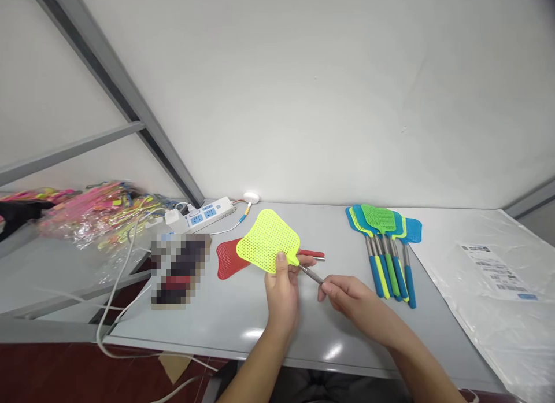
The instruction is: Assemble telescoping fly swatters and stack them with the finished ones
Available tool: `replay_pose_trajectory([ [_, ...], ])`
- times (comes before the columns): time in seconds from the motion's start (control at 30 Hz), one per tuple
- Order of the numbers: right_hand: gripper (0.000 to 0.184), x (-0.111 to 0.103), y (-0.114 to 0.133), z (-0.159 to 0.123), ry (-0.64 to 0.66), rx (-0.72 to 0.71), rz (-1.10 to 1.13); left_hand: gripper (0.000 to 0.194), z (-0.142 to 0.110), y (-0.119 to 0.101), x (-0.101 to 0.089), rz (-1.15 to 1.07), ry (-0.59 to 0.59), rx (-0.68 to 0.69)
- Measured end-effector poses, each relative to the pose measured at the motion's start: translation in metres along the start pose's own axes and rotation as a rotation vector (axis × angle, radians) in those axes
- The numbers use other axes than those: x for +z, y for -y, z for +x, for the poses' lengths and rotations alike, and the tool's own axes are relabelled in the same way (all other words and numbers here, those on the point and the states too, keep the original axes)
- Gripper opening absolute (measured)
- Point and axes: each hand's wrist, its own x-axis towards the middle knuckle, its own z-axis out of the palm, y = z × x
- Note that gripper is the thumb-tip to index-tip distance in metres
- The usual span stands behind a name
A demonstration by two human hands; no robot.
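A yellow fly swatter (pixel 264 241) with a perforated head is held above the table between both hands. My left hand (pixel 281 287) pinches the lower part of its head, thumb on top. Around the end of its thin metal shaft (pixel 310 273) my right hand (pixel 351 302) is closed, hiding whatever part lies under the fingers. Behind the yellow head lies a red fly swatter (pixel 229 259), partly covered; its red handle and metal tip show past my left fingers. To the right, several blue, yellow and green fly swatters (pixel 379 218) lie overlapped in a fanned pile, handles toward me.
At the back left sit a white power strip (pixel 212 215) with plugs and a small round white device (pixel 251 198). A blurred-out object (pixel 180 270) lies at left, near loose cables. Plastic-bagged colourful items (pixel 108 212) fill the left side; a white labelled plastic package (pixel 489 287) covers the right.
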Motion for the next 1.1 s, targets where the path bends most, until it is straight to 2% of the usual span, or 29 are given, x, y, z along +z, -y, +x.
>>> replay_pose_trajectory([
  [0.1,0.042,0.006,-0.012,0.005,0.268,0.14,0.534,0.045,0.008,-0.006,0.007,0.05,0.09,-0.009],
  [0.13,0.042,0.009,-0.016,0.006,0.309,0.166,0.648,0.047,0.011,-0.006,0.009,0.071,0.115,-0.013],
  [0.2,0.042,0.014,-0.02,0.007,0.273,0.172,0.729,0.049,0.016,-0.005,0.013,0.117,0.145,-0.028],
  [0.27,0.04,0.017,-0.021,0.007,0.109,0.11,0.602,0.049,0.02,-0.001,0.015,0.173,0.158,-0.048],
  [0.37,0.038,0.02,-0.019,0.006,-0.213,-0.012,0.176,0.048,0.023,0.004,0.015,0.256,0.163,-0.038],
  [0.43,0.038,0.023,-0.018,0.006,-0.343,-0.04,-0.052,0.047,0.024,0.006,0.014,0.293,0.154,-0.011],
  [0.57,0.033,0.035,-0.021,0.003,-0.4,-0.048,-0.168,0.048,0.028,0.005,0.01,0.337,0.172,-0.031],
  [0.7,0.031,0.037,-0.03,-0.006,-0.438,-0.079,-0.18,0.047,0.031,0.003,0.004,0.38,0.288,-0.09],
  [0.8,0.037,0.017,-0.04,-0.015,-0.595,-0.016,-0.232,0.05,0.03,0.005,0.0,0.439,0.413,-0.137],
  [0.93,0.04,-0.036,-0.05,-0.026,-0.868,0.24,-0.38,0.045,0.025,0.009,-0.002,0.565,0.476,-0.11],
  [1.03,0.038,-0.075,-0.056,-0.027,-0.967,0.403,-0.547,0.037,0.02,0.012,-0.004,0.698,0.51,-0.019],
  [1.1,0.039,-0.094,-0.059,-0.023,-0.975,0.476,-0.607,0.034,0.017,0.013,-0.005,0.806,0.553,0.03],
])
